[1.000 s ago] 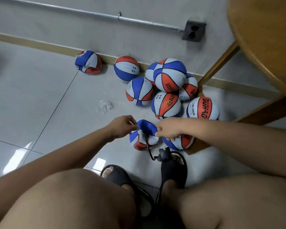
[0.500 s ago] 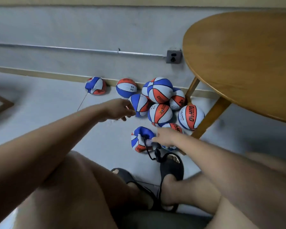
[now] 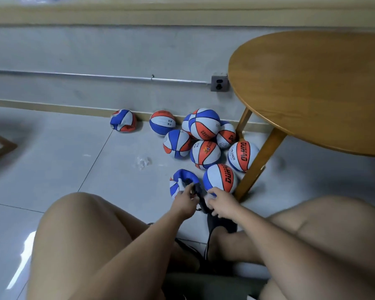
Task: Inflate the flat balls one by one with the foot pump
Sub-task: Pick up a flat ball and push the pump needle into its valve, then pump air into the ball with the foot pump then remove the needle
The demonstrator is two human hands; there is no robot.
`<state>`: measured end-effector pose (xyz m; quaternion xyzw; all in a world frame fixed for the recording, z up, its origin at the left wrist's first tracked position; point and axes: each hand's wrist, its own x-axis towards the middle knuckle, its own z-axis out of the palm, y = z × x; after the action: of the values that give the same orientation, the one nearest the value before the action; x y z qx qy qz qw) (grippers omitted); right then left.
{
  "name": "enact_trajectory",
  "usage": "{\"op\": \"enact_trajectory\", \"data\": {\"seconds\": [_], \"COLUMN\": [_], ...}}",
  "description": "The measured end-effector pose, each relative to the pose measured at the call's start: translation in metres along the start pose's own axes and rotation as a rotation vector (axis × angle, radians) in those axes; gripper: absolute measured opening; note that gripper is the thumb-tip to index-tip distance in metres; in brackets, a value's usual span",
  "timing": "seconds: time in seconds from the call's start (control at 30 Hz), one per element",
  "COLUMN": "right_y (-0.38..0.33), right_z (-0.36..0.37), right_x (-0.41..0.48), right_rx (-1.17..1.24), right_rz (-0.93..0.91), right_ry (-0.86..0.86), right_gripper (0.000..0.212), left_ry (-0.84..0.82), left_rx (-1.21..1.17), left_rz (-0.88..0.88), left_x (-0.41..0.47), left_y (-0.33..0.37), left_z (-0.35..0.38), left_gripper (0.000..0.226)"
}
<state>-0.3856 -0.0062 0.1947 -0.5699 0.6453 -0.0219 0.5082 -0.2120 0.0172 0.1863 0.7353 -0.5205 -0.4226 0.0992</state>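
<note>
**Flat ball** (image 3: pixel 183 180): blue, white and orange panels, collapsed and folded in on itself, lying on the floor just left of a round ball (image 3: pixel 221 178). **Hose** (image 3: pixel 197 190): black, running from the flat ball's crumpled top back to the foot pump (image 3: pixel 204 207), which is black and largely hidden. **Inflated balls** (image 3: pixel 205 124): heaped against the wall behind. **Second deflated ball** (image 3: pixel 123 120): apart, at the skirting.

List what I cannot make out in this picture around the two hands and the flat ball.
Head view only:
- The valve of the crumpled blue, white and orange flat ball: covered by the left hand and the black pump hose it pinches.
- The foot pump body: hidden under the right hand and the black sandal.
- The right hand's grip: its fingers curl out of sight.
- The round wooden table: cut off by the right edge.
</note>
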Motion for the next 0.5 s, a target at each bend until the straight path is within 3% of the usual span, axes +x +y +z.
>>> {"op": "enact_trajectory", "data": {"seconds": [0.2,0.4,0.5], "right_y": [0.007,-0.013,-0.015], "right_z": [-0.001,0.001,-0.02], "right_x": [-0.016,-0.038,-0.036], "right_rx": [-0.069,-0.292,-0.438], "right_rz": [-0.017,-0.082,-0.09], "right_ry": [0.038,0.024,0.02], "right_gripper": [0.036,0.03,0.032], "left_ry": [0.077,-0.092,-0.123], "left_rx": [-0.035,-0.44,-0.52], "left_rz": [0.011,-0.052,-0.067], "left_x": [-0.004,-0.009,-0.005], "left_y": [0.005,0.008,0.014], "left_z": [0.01,0.021,0.024], "left_gripper": [0.015,0.014,0.015]}}
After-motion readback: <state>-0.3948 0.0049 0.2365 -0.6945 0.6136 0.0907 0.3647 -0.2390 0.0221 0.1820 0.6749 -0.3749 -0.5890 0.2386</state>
